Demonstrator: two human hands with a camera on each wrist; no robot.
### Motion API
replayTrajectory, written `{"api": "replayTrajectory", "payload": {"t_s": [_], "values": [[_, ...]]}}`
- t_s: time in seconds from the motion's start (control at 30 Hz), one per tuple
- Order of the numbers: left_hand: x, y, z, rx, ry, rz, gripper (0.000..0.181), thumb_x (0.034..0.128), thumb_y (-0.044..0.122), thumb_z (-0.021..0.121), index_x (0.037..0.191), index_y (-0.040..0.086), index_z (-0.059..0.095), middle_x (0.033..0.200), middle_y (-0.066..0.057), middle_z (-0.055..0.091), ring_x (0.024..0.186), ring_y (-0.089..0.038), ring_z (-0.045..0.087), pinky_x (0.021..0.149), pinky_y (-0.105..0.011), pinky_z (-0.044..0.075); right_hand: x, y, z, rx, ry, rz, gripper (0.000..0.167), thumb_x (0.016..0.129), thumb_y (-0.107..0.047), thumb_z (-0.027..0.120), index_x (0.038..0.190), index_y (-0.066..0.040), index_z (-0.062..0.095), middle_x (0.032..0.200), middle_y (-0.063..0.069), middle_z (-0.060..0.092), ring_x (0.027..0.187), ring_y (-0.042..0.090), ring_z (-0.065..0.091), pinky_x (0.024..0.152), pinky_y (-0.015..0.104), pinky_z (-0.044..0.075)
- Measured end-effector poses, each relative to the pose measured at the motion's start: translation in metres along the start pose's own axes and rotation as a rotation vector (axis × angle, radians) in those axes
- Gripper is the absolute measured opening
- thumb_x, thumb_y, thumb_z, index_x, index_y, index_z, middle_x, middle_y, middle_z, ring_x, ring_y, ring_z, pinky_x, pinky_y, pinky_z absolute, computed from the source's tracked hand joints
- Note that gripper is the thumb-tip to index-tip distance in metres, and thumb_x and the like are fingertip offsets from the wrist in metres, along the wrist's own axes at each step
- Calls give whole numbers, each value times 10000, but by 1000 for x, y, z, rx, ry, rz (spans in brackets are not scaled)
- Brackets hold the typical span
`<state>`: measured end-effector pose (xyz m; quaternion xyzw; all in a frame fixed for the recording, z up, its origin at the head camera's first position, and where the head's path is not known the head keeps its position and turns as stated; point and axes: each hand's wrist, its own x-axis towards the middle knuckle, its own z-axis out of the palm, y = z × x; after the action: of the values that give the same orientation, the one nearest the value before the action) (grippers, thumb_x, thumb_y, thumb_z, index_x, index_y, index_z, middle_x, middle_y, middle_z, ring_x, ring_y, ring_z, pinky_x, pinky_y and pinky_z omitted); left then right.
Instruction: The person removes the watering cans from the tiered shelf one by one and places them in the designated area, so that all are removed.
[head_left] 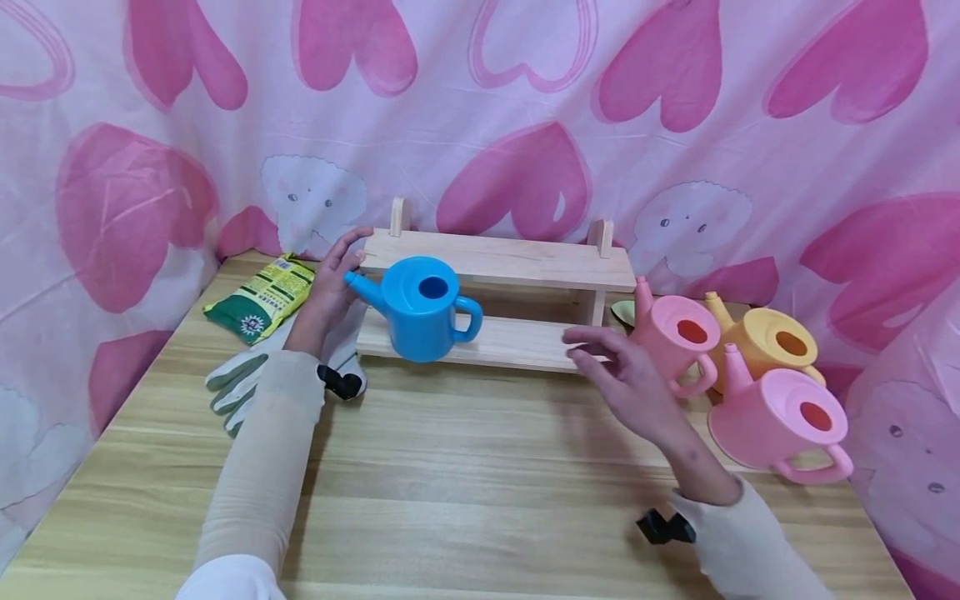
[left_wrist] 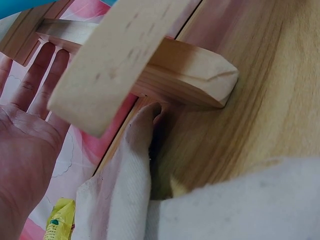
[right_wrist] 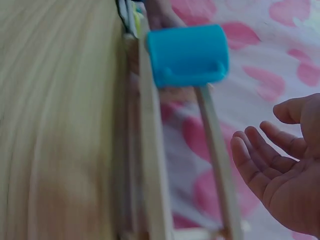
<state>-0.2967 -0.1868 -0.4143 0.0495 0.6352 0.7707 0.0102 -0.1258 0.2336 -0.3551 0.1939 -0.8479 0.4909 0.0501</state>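
A blue watering can point(head_left: 422, 321) stands on the lower board of a small two-level wooden shelf point(head_left: 517, 260), toward its left end, spout pointing left. At that end my left hand point(head_left: 330, 292) rests its fingertips against the upper board. The left wrist view shows this palm open, with fairly straight fingers reaching the wood. My right hand point(head_left: 626, 379) hovers in front of the shelf's right end, fingers loosely bent and holding nothing. Nearest to it is a pink watering can point(head_left: 671, 325); the right wrist view shows this hand point(right_wrist: 285, 170) apart from the shelf.
Right of the shelf stand a yellow watering can point(head_left: 776, 329) and a second pink watering can point(head_left: 780, 417). Left lie a green-yellow packet point(head_left: 262, 296) and white-and-green gloves point(head_left: 240, 375), partly under my left arm. A heart-patterned curtain point(head_left: 517, 183) hangs behind the wooden table point(head_left: 480, 492).
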Motion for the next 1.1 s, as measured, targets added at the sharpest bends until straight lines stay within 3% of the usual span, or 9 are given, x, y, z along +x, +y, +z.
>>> {"api": "replayTrajectory", "payload": {"t_s": [0.2,0.47,0.77,1.1], "values": [[1,0,-1,-13,0,-10,371,1094,294,523,1464,309,547,1585,-64,390,1265,-260,524,879,-217,536,23,1,41,102,-83,36,318,1051,-178,624,1346,-63,634,1314,123,646,1167,222,648,928,320,555],[1,0,-1,-6,6,3,392,1071,344,569,1462,315,550,1568,-70,411,1174,-222,561,855,-211,539,54,-3,78,149,-54,22,353,1071,-192,587,1405,-81,582,1401,92,595,1257,215,590,1012,387,513],[2,-3,-1,-60,-24,22,354,1080,295,557,1433,303,572,1582,-47,369,1213,-227,513,879,-222,518,73,-5,96,154,-42,41,385,1087,-286,551,1427,-106,574,1356,25,612,1257,204,565,991,413,529],[0,-2,1,-51,-13,25,352,1080,290,557,1432,296,578,1535,-59,407,1038,-162,566,781,-193,506,79,-1,101,167,-66,74,390,1088,-334,537,1396,-103,603,1324,80,627,1194,229,590,972,430,540]]}}
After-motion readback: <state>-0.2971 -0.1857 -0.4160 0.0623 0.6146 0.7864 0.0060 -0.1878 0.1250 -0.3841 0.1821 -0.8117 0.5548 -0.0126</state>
